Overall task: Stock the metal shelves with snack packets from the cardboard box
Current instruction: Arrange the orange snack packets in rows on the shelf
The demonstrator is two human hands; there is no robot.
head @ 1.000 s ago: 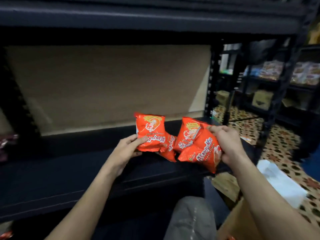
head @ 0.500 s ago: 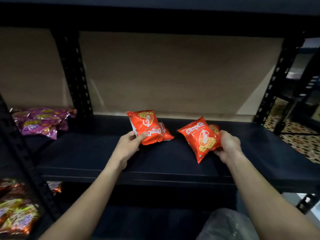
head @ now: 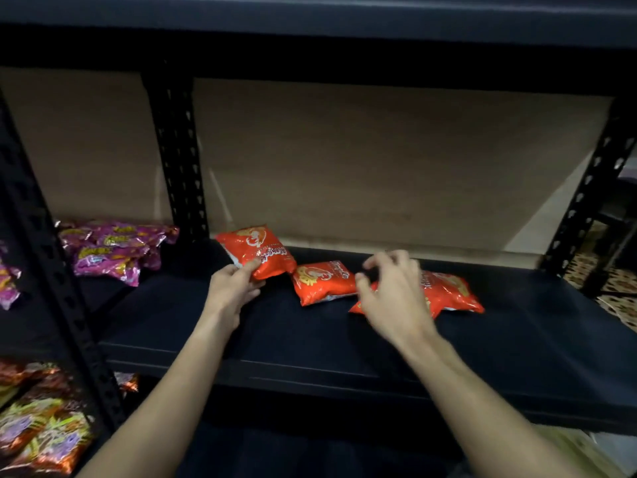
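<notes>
My left hand (head: 231, 291) pinches a glossy orange-red plastic snack packet (head: 256, 251) at the back of the black metal shelf (head: 310, 332), right hand (head: 393, 298) hovers half-open, empty, over two more packets (head: 322, 281) mid-shelf, so a clumsy swipe might knock them off its front.

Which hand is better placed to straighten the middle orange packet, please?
The right hand: it is free, with its fingers beside the middle packet. The left hand grips the left packet.
</notes>
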